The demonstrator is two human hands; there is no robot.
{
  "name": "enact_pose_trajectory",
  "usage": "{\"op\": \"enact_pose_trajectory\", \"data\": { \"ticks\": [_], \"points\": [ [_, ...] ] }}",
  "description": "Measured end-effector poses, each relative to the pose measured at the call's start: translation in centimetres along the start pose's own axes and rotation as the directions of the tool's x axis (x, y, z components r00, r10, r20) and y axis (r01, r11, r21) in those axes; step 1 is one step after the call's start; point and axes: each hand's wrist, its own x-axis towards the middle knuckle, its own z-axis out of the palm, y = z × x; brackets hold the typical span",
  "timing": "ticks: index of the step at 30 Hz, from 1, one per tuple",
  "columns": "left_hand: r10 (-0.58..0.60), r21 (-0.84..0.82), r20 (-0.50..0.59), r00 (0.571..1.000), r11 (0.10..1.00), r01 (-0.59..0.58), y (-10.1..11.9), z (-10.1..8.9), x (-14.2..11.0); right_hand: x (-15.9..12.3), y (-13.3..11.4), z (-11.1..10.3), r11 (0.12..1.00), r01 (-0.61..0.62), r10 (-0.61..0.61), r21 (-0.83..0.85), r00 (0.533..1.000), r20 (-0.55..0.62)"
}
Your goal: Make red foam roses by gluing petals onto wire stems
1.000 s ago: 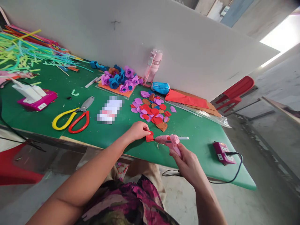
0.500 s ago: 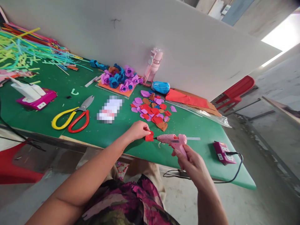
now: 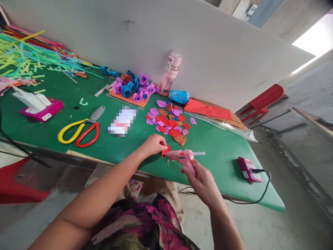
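Note:
A small red petal-like piece (image 3: 165,150) is pinched in the fingers of my left hand (image 3: 154,144), over the near part of the green table. My right hand (image 3: 199,175) is wrapped around the handle of a pink glue gun (image 3: 183,157), with a pale glue stick (image 3: 199,153) poking out of its back. The gun's nozzle lies right against the red piece; its very tip is hard to make out. Just beyond my left hand is a loose heap of red, purple and brown petals (image 3: 169,121).
Yellow-and-red-handled shears (image 3: 90,125) lie to the left, by a pixelated white item (image 3: 122,121). Purple and blue flowers (image 3: 135,86), a pink bottle (image 3: 170,74) and a blue pouch (image 3: 179,97) line the back. A corded purple box (image 3: 249,170) sits at the right on the green table (image 3: 218,173).
My right hand has brought the glue gun leftward, so its nozzle now reaches over the red piece. My left hand has stayed in place with the piece.

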Motion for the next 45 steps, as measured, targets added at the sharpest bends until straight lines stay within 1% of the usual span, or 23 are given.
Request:
{"op": "enact_pose_trajectory", "data": {
  "ticks": [7, 10, 15, 18, 21, 23, 24, 27, 29, 30, 32, 36, 38, 39, 43, 45],
  "points": [
    [-0.008, 0.01, 0.006, 1.0, 1.0, 0.008, 0.1, 0.0, 0.0, 0.0, 0.1, -0.1, 1.0, 0.013, -0.013, 0.014, 1.0, -0.019],
    [-0.01, 0.016, 0.002, 1.0, 1.0, 0.01, 0.1, 0.0, 0.0, -0.3, 0.5, -0.5, 0.999, -0.012, 0.013, 0.047, 0.999, -0.032],
    [0.001, 0.024, -0.004, 1.0, 1.0, -0.001, 0.1, 0.0, 0.0, -0.6, 1.5, -1.4, 0.973, -0.112, 0.109, 0.2, 0.994, 0.026],
    [-0.005, 0.005, -0.012, 1.0, 1.0, 0.005, -0.1, 0.1, 0.0, -0.8, 1.9, -1.9, 0.928, -0.175, 0.161, 0.329, 0.985, 0.068],
    [-0.017, -0.085, -0.037, 0.999, 0.996, 0.014, -0.2, 0.2, 0.0, -0.7, 2.1, -2.1, 0.85, -0.201, 0.17, 0.486, 0.98, 0.107],
    [-0.038, -0.199, -0.03, 0.999, 0.98, 0.031, -0.1, 0.1, -0.1, -0.6, 2.3, -2.0, 0.783, -0.21, 0.171, 0.586, 0.978, 0.123],
    [-0.064, -0.263, -0.011, 0.998, 0.963, 0.059, 0.0, 0.0, -0.1, -0.4, 2.4, -1.8, 0.739, -0.219, 0.177, 0.637, 0.976, 0.131],
    [-0.16, -0.444, 0.084, 0.984, 0.878, 0.181, 0.5, -0.7, -0.4, 0.1, 2.9, -1.1, 0.56, -0.241, 0.189, 0.793, 0.969, 0.161],
    [-0.181, -0.54, 0.135, 0.974, 0.811, 0.225, 0.7, -1.2, -0.6, 0.5, 3.4, -0.7, 0.424, -0.243, 0.173, 0.873, 0.967, 0.185],
    [-0.176, -0.576, 0.156, 0.972, 0.783, 0.235, 0.7, -1.5, -0.7, 0.8, 3.7, -0.5, 0.366, -0.247, 0.165, 0.897, 0.966, 0.198],
    [-0.162, -0.629, 0.191, 0.968, 0.737, 0.248, 0.6, -1.8, -0.7, 1.2, 4.3, -0.3, 0.282, -0.268, 0.167, 0.921, 0.959, 0.228],
    [-0.14, -0.687, 0.234, 0.962, 0.676, 0.266, 0.2, -2.2, -0.6, 1.8, 5.1, 0.0, 0.192, -0.336, 0.222, 0.922, 0.93, 0.293],
    [-0.132, -0.696, 0.245, 0.961, 0.666, 0.269, 0.1, -2.2, -0.5, 2.0, 5.1, 0.2, 0.179, -0.34, 0.243, 0.923, 0.925, 0.293],
    [-0.129, -0.698, 0.248, 0.96, 0.663, 0.27, 0.0, -2.2, -0.5, 2.1, 5.1, 0.4, 0.187, -0.331, 0.247, 0.925, 0.927, 0.282],
    [-0.128, -0.709, 0.256, 0.958, 0.648, 0.276, -0.2, -2.2, -0.5, 2.6, 5.1, 1.1, 0.263, -0.29, 0.223, 0.92, 0.946, 0.235],
    [-0.126, -0.722, 0.261, 0.957, 0.632, 0.28, -0.3, -2.3, -0.5, 2.8, 5.3, 1.0, 0.281, -0.272, 0.236, 0.92, 0.949, 0.208]
  ]
}}
